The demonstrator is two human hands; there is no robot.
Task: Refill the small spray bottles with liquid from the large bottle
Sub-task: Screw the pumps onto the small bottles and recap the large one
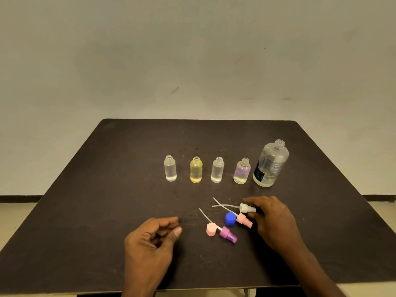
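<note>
Several small uncapped spray bottles stand in a row mid-table: a clear one (170, 168), a yellow one (196, 170), another clear one (217, 170) and a purple-tinted one (242, 171). The large clear bottle (270, 164) stands uncapped at the row's right end. In front lie a white spray head (246, 208), a pink spray head (243, 219), a purple spray head (228, 234), a blue cap (230, 218) and a pink cap (211, 229). My right hand (273, 221) pinches the white spray head. My left hand (153, 241) hovers loosely curled, holding nothing.
The dark table (107, 200) has its front edge just below my forearms. A plain wall rises behind the table's far edge. Bare tabletop lies to the left of the bottles and to the right of the large bottle.
</note>
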